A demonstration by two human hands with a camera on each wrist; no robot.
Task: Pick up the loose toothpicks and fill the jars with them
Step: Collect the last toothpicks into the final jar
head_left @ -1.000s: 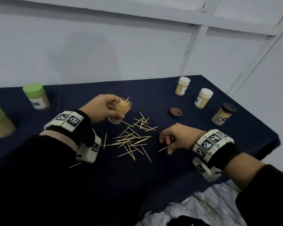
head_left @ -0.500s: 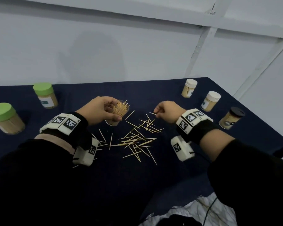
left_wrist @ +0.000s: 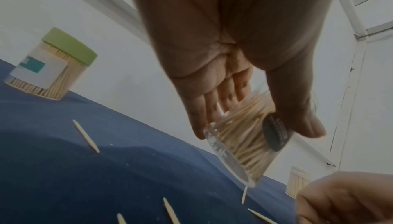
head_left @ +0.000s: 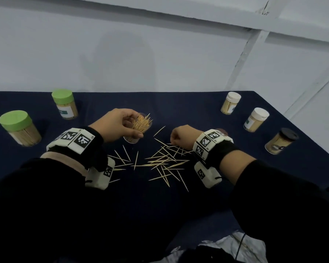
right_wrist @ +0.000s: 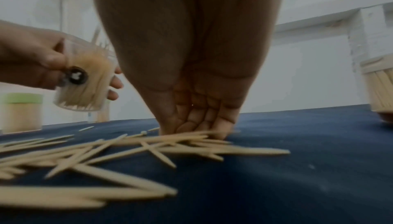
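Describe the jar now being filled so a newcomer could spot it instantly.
On the dark blue table, look left of the loose toothpicks. The left hand grips the open jar tilted; unlike the capped jars around, toothpicks bristle from its mouth.

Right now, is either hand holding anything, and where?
The left hand grips the open jar round its side wall. The right hand reaches the loose toothpicks; grip unclear.

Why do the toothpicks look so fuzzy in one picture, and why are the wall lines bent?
Right wrist view: the loose toothpicks nearest the lens are out of focus and the picture is dim. Left wrist view: the open jar is fairly sharp, though dim. Head view: wide-angle lens bows the wall lines; a soft shadow falls on the wall.
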